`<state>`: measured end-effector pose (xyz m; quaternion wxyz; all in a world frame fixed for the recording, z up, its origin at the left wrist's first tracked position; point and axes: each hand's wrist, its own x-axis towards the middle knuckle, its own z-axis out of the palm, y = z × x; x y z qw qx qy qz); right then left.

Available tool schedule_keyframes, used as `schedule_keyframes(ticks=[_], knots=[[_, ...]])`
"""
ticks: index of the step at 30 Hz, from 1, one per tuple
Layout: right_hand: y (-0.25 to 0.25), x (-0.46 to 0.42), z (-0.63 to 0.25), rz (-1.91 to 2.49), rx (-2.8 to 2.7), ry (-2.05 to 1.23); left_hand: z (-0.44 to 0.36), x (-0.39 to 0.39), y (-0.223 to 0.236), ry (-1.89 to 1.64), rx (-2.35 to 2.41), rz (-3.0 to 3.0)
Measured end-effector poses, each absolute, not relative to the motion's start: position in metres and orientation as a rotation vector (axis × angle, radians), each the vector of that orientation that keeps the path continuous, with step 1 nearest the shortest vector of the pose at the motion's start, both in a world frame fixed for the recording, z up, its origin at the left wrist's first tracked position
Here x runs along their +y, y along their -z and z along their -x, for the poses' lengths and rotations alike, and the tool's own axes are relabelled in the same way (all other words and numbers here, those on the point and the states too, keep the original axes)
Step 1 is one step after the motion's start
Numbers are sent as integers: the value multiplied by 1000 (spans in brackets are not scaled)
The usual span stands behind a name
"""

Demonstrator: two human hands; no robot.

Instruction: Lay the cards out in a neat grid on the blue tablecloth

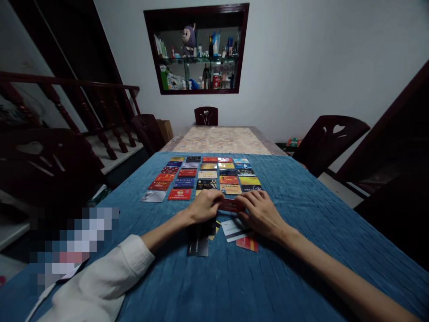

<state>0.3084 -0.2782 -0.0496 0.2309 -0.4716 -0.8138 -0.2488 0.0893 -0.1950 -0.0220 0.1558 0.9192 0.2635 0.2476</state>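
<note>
Card (231, 205), edges tight in left hand (205, 206) and right hand (260, 212); broad tablecloth (304, 201) rightward

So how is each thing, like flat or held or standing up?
Dark red card: held at both ends.
Left fingers: pinching its left end.
Right fingers: gripping its right end.
Cards in rows: laid flat.
Loose cards: flat, some overlapping.
Blue cloth: spread, wrinkled.
Table: partly covered.
White sleeve: bunched on the forearm.
Chairs: upright.
Wall cabinet: stocked.
Plush toy: upright.

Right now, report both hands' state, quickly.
Left hand: closed on the left end of the dark red card.
Right hand: closed on that card's right end.
</note>
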Motion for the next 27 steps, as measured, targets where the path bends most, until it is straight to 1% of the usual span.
schedule_keyframes(ticks=[12, 18, 27], knots=[[45, -283, -306, 1277, -2159, 856, -89, -193, 20, -726, 810, -2609], [44, -284, -306, 1241, -2160, 854, -88, -194, 24, -751, 752, -2678], [45, -283, -308, 1244, -2149, 837, -89, -198, 28, -652, 759, -2970]])
